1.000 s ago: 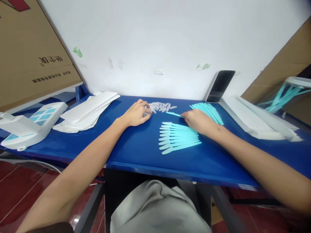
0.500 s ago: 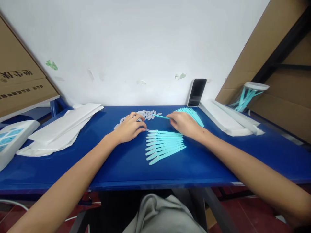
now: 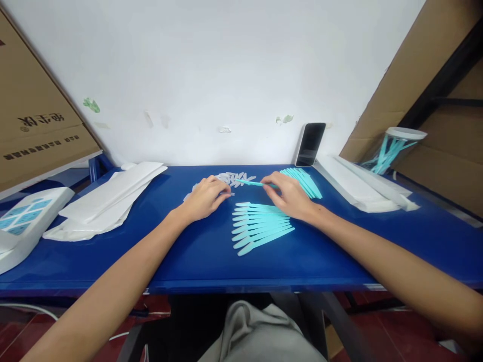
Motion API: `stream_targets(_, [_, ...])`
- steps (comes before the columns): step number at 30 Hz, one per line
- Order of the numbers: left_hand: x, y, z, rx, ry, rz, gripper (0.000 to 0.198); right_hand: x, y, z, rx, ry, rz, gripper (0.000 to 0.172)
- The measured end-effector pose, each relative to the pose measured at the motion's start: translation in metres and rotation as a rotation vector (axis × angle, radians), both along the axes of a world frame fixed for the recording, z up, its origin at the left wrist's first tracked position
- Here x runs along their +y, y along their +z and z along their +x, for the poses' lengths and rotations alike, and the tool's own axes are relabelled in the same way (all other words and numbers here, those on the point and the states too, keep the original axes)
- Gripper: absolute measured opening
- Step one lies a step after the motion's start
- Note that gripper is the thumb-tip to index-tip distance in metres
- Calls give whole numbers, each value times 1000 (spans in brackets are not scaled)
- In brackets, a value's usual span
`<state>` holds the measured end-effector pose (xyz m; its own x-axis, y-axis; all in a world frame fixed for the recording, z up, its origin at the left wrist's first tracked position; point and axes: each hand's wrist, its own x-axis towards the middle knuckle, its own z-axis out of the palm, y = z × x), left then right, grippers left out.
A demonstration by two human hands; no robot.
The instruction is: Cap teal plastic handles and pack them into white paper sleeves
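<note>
My right hand (image 3: 285, 193) pinches a turquoise eyebrow razor (image 3: 249, 182) by its handle, its slim head pointing left. Opposite it, my left hand (image 3: 207, 197) has thumb and fingers closed on a small translucent blade cap (image 3: 231, 194), which pokes out past the fingertips. Behind the left hand is a loose pile of similar translucent caps (image 3: 241, 177). A fanned row of turquoise razors (image 3: 260, 226) lies in front of both hands, heads to the left. More razors (image 3: 306, 182) are stacked beyond my right hand, partly hidden by it.
White paper sleeves (image 3: 109, 193) lie at left beside a white device (image 3: 33, 221) with a blue-patterned top. A phone (image 3: 311, 145) leans against the wall. White packaging (image 3: 354, 183) and a tub of turquoise sticks (image 3: 392, 151) stand at right. Cardboard (image 3: 45, 110) flanks the blue table (image 3: 188, 266).
The view has shifted slightly left. The cap now shows between my left fingertips, raised a little toward the razor head. My right hand still holds the razor.
</note>
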<state>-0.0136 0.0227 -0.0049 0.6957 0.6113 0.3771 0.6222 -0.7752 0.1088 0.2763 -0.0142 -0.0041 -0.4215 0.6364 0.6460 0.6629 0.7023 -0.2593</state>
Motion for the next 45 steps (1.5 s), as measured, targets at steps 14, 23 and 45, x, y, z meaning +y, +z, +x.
stream_targets(14, [-11,6,7,-131,-8,123,24,-10,6,-1,-131,-132,-97,19])
stream_targets(23, [-12,5,9,-162,-51,173,29,-12,7,2,-164,-116,-16,25])
stream_targets(45, [-22,12,23,-211,-109,-96,34,-15,21,10,-227,38,-158,35])
